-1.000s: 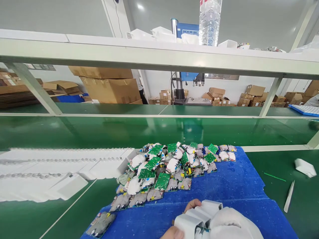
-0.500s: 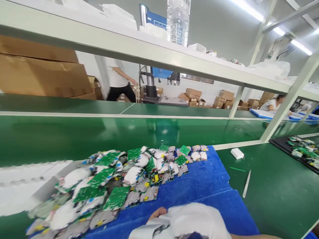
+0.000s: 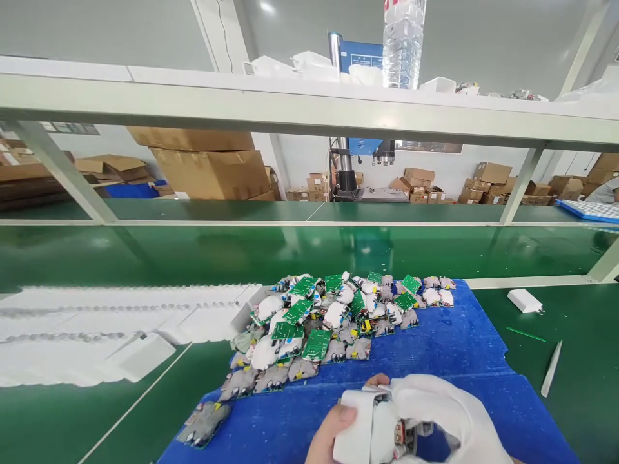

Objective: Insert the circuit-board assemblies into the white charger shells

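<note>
At the lower middle, my bare left hand [image 3: 331, 428] is wrapped round a white plastic casing [image 3: 358, 419], its thumb on the near face. Grey and metal parts, perhaps of a circuit board [image 3: 402, 438], show at the casing's right-hand opening. White cloth, looking like a glove, covers my right hand [image 3: 449, 406], which curls against that end; its fingertips are partly hidden. Beyond both hands, a pile of green circuit boards [image 3: 316, 345] with white and grey lumps lies on a blue sheet [image 3: 401, 364]. One single board [image 3: 203, 423] lies apart at the near left.
Rows of white casings [image 3: 140, 357] stand on the green bench at left. At right lie a white adapter [image 3: 525, 300], a thin green strip [image 3: 526, 334] and a pale pointed tool [image 3: 552, 368]. A shelf [image 3: 290, 106] carrying a water bottle [image 3: 403, 48] spans above.
The view has swung left and levelled, so the pile appears farther right. My left hand and the white casing have come more fully into view. The person behind the bench is out of sight.
</note>
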Motion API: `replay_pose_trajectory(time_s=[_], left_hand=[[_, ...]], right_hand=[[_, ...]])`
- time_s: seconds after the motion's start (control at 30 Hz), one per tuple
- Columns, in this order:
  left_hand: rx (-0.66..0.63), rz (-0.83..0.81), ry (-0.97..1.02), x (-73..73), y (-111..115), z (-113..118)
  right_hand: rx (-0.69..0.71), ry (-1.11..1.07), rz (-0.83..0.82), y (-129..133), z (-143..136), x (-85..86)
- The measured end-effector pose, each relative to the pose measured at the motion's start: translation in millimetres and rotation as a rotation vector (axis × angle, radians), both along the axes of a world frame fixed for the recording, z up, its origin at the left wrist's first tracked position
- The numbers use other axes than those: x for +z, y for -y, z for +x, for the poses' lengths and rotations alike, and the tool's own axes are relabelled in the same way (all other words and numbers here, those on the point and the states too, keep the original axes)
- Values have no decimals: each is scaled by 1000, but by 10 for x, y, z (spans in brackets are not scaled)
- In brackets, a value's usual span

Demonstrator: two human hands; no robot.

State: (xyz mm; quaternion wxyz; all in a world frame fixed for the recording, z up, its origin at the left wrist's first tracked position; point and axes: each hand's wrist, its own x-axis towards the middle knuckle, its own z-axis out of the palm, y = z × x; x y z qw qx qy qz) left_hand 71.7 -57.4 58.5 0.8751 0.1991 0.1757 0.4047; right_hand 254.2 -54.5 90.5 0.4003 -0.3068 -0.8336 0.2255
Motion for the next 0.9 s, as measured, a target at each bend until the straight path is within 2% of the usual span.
replay_pose_trajectory(time_s=[0.1, 0.2, 0.27, 0.37, 0.5, 0.73, 0.83, 0.9], left_hand=[[2, -30, 37, 34, -3, 7], [-14, -59, 77, 47, 1, 17], [-17, -52, 101, 52, 8, 24], [-26, -53, 111, 73, 16, 35], [-17, -61, 105, 78, 10, 33], [-58, -65, 96, -51, -1, -18], [-43, -48, 89, -57, 0, -4], [-18, -44, 88, -40, 6, 17]], right_hand=[[-20, -18, -35, -7, -124, 162], [66, -7, -34, -8, -169, 322], [33, 15, -15, 1, -166, 378], [-65, 73, 32, 25, -168, 375], [-39, 126, 80, 42, -208, 299], [-135, 77, -1, 8, -234, 230], [-138, 210, 55, 17, -238, 264], [-176, 345, 23, 38, -250, 303]])
